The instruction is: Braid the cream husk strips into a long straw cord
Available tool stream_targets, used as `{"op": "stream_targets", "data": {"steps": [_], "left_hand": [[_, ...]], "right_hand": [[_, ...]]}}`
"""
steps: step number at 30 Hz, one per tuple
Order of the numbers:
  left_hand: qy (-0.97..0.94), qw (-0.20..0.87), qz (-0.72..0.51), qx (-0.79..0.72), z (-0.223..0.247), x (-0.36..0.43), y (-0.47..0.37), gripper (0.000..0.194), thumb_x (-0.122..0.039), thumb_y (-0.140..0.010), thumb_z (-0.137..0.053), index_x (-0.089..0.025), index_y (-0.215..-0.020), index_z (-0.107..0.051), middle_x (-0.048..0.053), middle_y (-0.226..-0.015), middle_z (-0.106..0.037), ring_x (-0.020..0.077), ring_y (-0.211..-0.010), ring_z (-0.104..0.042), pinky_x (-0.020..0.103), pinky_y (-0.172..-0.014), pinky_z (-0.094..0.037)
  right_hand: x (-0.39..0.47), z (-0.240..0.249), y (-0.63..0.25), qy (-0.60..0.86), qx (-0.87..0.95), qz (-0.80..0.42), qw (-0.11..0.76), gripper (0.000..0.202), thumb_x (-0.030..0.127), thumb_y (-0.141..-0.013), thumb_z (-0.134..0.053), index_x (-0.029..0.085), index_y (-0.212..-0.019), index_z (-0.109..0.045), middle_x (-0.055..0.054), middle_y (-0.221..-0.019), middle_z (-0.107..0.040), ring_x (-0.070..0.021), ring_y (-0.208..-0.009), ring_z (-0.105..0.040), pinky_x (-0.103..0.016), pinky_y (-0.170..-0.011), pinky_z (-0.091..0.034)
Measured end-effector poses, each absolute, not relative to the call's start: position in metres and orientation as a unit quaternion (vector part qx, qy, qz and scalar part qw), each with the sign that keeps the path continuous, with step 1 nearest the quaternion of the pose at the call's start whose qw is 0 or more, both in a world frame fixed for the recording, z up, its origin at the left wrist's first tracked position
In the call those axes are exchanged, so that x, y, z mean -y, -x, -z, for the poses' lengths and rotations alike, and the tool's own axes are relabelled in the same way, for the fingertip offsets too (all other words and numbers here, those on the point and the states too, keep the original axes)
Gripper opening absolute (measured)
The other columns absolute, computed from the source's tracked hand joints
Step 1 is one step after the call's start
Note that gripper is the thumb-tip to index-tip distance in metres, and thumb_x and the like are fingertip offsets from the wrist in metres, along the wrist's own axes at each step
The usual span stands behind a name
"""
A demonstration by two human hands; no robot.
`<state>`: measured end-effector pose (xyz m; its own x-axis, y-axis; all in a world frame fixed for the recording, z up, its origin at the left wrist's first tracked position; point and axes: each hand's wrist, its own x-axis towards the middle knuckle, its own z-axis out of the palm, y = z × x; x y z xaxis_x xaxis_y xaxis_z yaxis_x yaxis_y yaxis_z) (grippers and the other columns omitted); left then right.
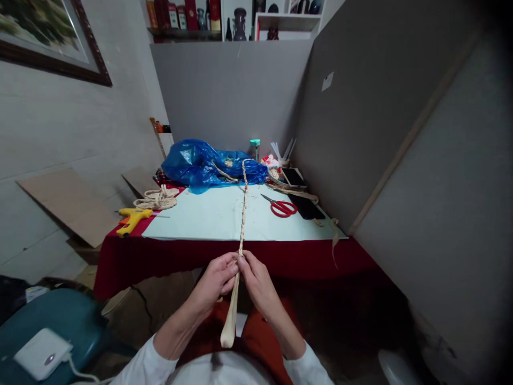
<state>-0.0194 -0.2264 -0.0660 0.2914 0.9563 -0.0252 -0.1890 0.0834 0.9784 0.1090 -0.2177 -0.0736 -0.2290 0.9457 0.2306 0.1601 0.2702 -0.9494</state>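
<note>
A thin pale braid (242, 224) runs from the blue plastic bag at the back of the table straight toward me. Just past the table's front edge, my left hand (219, 278) and my right hand (255, 278) meet on its near end, thumbs and fingertips pinched together around it. Below the fingers hangs a loose, wider pale strand (230, 326), flat like a dried husk strip, reaching down over my lap. The exact crossing of strands between my fingertips is hidden.
On the table lie red-handled scissors (284, 208), a black phone (306, 207), a yellow glue gun (134, 220), woven straw sandals (157, 198) and the blue plastic bag (192, 163). A grey partition (380, 96) stands close on the right. A teal stool (52, 321) is at lower left.
</note>
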Motion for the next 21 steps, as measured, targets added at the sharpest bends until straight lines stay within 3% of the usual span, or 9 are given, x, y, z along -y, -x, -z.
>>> {"op": "stream_targets", "data": {"steps": [8, 14, 17, 21], "left_hand": [[-0.562, 0.557, -0.437, -0.428, 0.064, 0.228, 0.023, 0.023, -0.039, -0.084, -0.054, -0.017, -0.090, -0.049, -0.006, -0.059, -0.047, 0.0049, -0.046, -0.032, 0.018, -0.044, -0.020], [-0.589, 0.488, -0.430, -0.480, 0.062, 0.230, 0.027, 0.020, -0.037, -0.084, -0.051, -0.017, -0.085, -0.054, -0.009, -0.048, -0.041, 0.0053, -0.038, -0.032, 0.018, -0.041, -0.022], [-0.598, 0.467, -0.401, -0.513, 0.063, 0.234, 0.031, 0.029, -0.038, -0.087, -0.043, -0.016, -0.088, -0.061, -0.006, -0.049, -0.048, 0.0078, -0.033, -0.038, 0.021, -0.039, -0.027], [-0.653, 0.363, -0.377, -0.547, 0.054, 0.243, 0.037, 0.033, -0.033, -0.088, -0.041, -0.015, -0.077, -0.067, -0.001, -0.056, -0.060, 0.0103, -0.047, -0.049, 0.022, -0.054, -0.038]], "right_hand": [[0.214, 0.083, -0.117, 0.404, 0.639, -0.457, 0.468, 0.045, 0.048, -0.091, -0.042, 0.017, -0.108, -0.070, -0.008, -0.092, -0.071, -0.0226, -0.087, -0.063, -0.031, -0.080, -0.047], [0.207, 0.082, -0.117, 0.395, 0.667, -0.462, 0.430, 0.045, 0.048, -0.090, -0.044, 0.015, -0.102, -0.072, -0.006, -0.084, -0.070, -0.0213, -0.079, -0.062, -0.028, -0.073, -0.046], [0.204, 0.082, -0.118, 0.395, 0.669, -0.464, 0.427, 0.042, 0.048, -0.087, -0.050, 0.015, -0.096, -0.074, -0.006, -0.079, -0.069, -0.0206, -0.075, -0.060, -0.028, -0.072, -0.045], [0.202, 0.090, -0.119, 0.394, 0.628, -0.502, 0.445, 0.040, 0.049, -0.082, -0.058, 0.014, -0.092, -0.074, -0.003, -0.062, -0.061, -0.0160, -0.060, -0.053, -0.026, -0.061, -0.043]]}}
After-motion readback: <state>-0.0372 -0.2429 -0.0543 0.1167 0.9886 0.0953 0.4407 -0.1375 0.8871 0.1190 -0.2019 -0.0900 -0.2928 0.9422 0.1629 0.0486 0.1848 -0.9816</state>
